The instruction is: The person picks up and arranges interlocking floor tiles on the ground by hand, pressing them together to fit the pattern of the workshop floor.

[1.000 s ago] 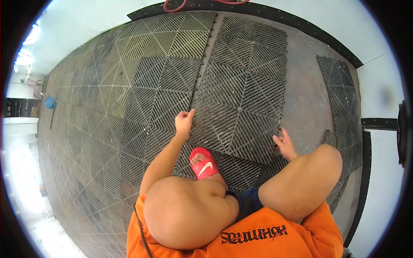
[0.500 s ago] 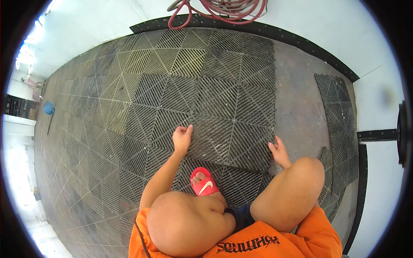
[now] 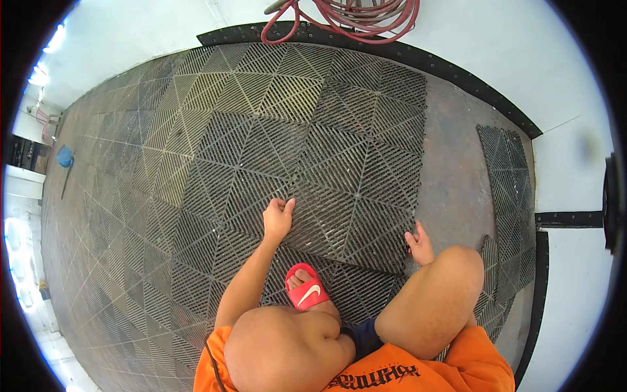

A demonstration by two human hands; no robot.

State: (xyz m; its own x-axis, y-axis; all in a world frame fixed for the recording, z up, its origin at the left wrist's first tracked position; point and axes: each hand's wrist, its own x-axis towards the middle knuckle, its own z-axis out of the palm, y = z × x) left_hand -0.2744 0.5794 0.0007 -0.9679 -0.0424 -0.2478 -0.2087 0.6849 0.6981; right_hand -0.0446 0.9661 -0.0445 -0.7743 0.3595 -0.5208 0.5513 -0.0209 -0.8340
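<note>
A dark slatted plastic floor tile (image 3: 349, 225) lies in front of me, its near edge overlapping the darker tiles below and looking slightly raised. My left hand (image 3: 279, 221) pinches its left edge with thumb and forefinger, the other fingers curled under. At the right edge, my right hand (image 3: 420, 245) has its thumb against the rim and its fingers curved beside it, partly below the tile. Both hands are closed on this tile. Just short of its near edge stands my foot in a red slide sandal (image 3: 305, 294).
Matching slatted tiles (image 3: 130, 202) spread left and far. Bare grey floor (image 3: 454, 163) runs along the right, with loose tiles (image 3: 509, 196) beyond it. A red hose coil (image 3: 359, 16) hangs over the far wall's black base strip (image 3: 457, 72). A blue-headed long-handled tool (image 3: 65, 157) lies far left.
The view has tilted slightly, so the floor and hose sit a little differently. Both hands keep their places at the tile's edges.
</note>
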